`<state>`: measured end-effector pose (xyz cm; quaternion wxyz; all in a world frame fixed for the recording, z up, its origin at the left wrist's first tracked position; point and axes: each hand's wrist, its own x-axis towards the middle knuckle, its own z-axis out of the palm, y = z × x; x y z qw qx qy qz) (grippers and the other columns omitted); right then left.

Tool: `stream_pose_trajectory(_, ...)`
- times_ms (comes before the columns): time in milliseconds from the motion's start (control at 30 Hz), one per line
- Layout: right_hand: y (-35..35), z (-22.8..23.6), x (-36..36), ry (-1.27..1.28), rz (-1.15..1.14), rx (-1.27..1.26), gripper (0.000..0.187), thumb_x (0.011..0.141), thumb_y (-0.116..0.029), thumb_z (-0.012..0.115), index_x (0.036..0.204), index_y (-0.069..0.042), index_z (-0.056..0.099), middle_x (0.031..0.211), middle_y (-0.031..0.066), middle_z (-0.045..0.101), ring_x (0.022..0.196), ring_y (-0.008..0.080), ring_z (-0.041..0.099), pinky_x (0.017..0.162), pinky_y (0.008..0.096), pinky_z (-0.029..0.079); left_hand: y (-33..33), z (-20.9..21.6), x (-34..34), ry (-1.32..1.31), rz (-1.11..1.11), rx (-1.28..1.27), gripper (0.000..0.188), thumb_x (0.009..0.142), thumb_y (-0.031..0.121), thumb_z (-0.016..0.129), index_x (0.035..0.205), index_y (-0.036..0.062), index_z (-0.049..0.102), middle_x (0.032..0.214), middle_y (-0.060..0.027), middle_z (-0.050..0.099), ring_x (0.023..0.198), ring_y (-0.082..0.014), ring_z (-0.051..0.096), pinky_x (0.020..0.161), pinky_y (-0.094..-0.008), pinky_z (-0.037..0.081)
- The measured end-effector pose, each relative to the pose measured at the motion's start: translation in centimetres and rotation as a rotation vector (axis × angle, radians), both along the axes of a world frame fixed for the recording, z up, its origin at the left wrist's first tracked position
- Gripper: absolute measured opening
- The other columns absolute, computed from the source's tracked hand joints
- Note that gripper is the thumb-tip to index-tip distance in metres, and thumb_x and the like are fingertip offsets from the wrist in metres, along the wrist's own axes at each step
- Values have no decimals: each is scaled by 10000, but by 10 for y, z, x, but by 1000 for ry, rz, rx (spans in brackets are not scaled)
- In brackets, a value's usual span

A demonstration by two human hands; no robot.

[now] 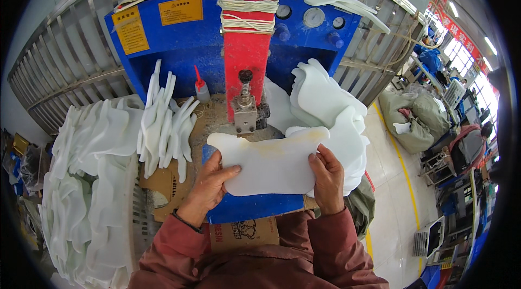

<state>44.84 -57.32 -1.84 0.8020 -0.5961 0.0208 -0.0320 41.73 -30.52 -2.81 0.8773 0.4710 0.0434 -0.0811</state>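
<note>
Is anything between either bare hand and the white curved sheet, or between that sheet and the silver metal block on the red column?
Nothing visible. The left hand and right hand grip the white curved sheet directly, and no object shows between its upper edge and the silver metal block; their depth gap is unclear.

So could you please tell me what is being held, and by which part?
A white sheet: left end in the left hand, right end in the right hand.
</note>
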Motion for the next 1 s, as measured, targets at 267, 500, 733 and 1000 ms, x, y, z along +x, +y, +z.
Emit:
stream_pose_trajectory(267, -9, 10, -9, -13, -22, -37, 414, 1022, -36, 619, 1397, 123, 544, 1112, 88, 719, 941, 97, 655, 827, 225, 516, -9, 5, -3, 17, -43, 10, 520, 955, -13, 640, 1450, -15, 481, 1296, -109, 639, 1128, -195, 679, 942, -316, 578)
stream_pose_trajectory(500, -18, 14, -18, -49, -107, -197, 370, 1022, -21, 613, 1366, 109, 574, 1081, 67, 716, 935, 85, 643, 824, 216, 507, -17, 3, -4, 5, -82, 9, 497, 972, -11, 632, 1441, -8, 467, 1283, -130, 644, 1117, -197, 690, 929, -334, 602)
stream_pose_trajectory(733, -34, -3, -18, -156, -107, -192, 353, 1020, -3, 609, 1355, 102, 584, 1101, 78, 725, 964, 94, 655, 858, 226, 514, -27, 2, -3, 15, -130, -2, 524, 974, 4, 633, 1467, -5, 455, 1324, -116, 622, 1163, -193, 665, 963, -329, 578)
stream_pose_trajectory(1000, -48, -8, -23, -177, -129, -188, 340, 1017, 11, 605, 1346, 95, 593, 1160, 102, 725, 1011, 117, 670, 912, 250, 518, -36, 3, 2, 23, -192, 17, 562, 970, 6, 636, 1497, 13, 439, 1349, -110, 612, 1183, -191, 652, 988, -334, 564)
